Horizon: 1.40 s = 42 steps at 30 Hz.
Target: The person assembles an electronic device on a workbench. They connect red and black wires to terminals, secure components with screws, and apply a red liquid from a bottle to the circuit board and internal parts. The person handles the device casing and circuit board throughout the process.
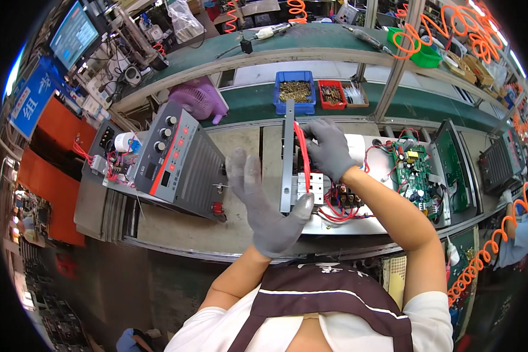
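An opened power unit lies on the bench in front of me, its grey upright panel [288, 158] standing along its left side. My left hand [270, 220], in a grey glove, is open beside that panel, fingers stretched upward and thumb near the panel's lower end. Just right of the panel, my gloved right hand [332, 151] has its fingers curled next to a bundle of red wires [303, 154]; its fingertips are partly hidden. Below it sit white blocks [315, 186], and a green circuit board [413, 167] is mounted farther right on the metal base [358, 226].
A cased grey unit with knobs [185, 161] stands on the left. Behind are a blue bin of brass parts [294, 75], a red bin [332, 104] and a pink fan [199, 100]. Orange coiled hoses [481, 270] hang at the right, near another person's arm [511, 220].
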Available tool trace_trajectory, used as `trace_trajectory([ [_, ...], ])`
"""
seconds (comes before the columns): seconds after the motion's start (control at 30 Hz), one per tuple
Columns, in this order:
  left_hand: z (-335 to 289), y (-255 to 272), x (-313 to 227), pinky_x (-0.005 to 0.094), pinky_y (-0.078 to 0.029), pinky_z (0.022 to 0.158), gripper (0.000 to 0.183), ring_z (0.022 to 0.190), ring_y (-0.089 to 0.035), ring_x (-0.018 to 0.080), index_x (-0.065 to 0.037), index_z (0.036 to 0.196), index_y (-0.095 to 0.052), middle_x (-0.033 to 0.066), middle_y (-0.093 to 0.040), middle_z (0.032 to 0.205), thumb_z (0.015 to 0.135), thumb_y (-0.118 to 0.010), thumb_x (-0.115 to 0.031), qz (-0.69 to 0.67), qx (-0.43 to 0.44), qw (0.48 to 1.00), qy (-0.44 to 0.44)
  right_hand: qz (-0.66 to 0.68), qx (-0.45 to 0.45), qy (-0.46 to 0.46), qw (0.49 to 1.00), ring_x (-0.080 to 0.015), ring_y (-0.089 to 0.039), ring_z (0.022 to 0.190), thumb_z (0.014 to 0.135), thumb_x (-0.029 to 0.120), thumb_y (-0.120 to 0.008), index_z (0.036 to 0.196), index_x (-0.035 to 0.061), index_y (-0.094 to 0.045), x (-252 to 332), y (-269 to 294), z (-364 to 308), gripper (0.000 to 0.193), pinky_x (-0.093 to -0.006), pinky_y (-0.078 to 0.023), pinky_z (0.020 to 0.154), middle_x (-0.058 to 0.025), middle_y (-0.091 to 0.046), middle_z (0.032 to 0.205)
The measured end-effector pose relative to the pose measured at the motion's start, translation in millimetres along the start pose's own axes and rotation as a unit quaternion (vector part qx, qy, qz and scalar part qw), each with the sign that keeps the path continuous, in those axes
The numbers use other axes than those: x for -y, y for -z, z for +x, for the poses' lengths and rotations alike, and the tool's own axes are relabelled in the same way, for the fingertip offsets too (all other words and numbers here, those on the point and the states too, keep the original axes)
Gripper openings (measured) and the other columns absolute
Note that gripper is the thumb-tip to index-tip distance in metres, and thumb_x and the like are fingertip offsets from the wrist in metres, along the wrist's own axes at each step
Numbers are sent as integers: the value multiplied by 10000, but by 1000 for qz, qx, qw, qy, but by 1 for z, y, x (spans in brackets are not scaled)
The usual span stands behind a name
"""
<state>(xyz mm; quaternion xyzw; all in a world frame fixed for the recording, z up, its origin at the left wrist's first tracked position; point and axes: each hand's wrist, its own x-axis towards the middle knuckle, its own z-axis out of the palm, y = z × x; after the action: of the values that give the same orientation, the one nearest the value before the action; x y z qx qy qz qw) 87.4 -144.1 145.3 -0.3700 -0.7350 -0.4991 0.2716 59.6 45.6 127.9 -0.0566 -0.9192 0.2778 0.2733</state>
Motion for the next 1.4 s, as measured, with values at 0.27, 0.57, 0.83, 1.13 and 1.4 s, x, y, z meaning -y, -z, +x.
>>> trace_trajectory([
  [0.27, 2, -6, 3, 510, -170, 1095, 864, 1358, -226, 385, -5, 1362, -362, 227, -301, 1428, 682, -719, -400, 3, 19, 1000, 1, -13, -36, 44, 998, -348, -548, 867, 798, 268, -554, 775, 77, -611, -17, -18, 4, 201, -449, -412, 800, -138, -604, 821],
  [0.57, 2, -7, -9, 433, -253, 1075, 721, 1368, -220, 316, -45, 1391, -295, 181, -201, 1475, 751, -611, -143, -87, 36, 995, -11, -81, 33, 5, 996, -255, -549, 970, 848, 381, -522, 899, 130, -662, -5, -5, -1, 292, -407, -367, 873, -73, -638, 925],
  [0.83, 1, 2, -6, 438, -216, 1092, 712, 1345, -252, 324, -36, 1356, -360, 173, -246, 1443, 722, -654, -170, -19, 50, 999, -1, -5, -191, -138, 972, -333, -541, 912, 756, 204, -689, 954, 79, -565, -9, -11, 16, 265, -405, -418, 850, -160, -548, 930],
  [1.13, 48, 8, -13, 476, -256, 1075, 860, 1310, -287, 393, -6, 1387, -304, 231, -271, 1418, 691, -728, -281, 46, 152, 987, -4, 107, 39, -110, 987, -263, -622, 874, 796, 264, -659, 934, 28, -624, -51, 52, 82, 276, -357, -485, 779, -161, -642, 908],
  [1.4, 92, -33, -46, 730, -75, 989, 980, 1357, -131, 499, -53, 1412, -287, 260, -177, 1477, 658, -715, -511, 352, 361, 863, -5, -242, 26, 70, 967, -340, -503, 1152, 799, 361, -641, 1223, 81, -517, -205, 94, 211, 523, -428, -398, 977, -193, -550, 1206],
])
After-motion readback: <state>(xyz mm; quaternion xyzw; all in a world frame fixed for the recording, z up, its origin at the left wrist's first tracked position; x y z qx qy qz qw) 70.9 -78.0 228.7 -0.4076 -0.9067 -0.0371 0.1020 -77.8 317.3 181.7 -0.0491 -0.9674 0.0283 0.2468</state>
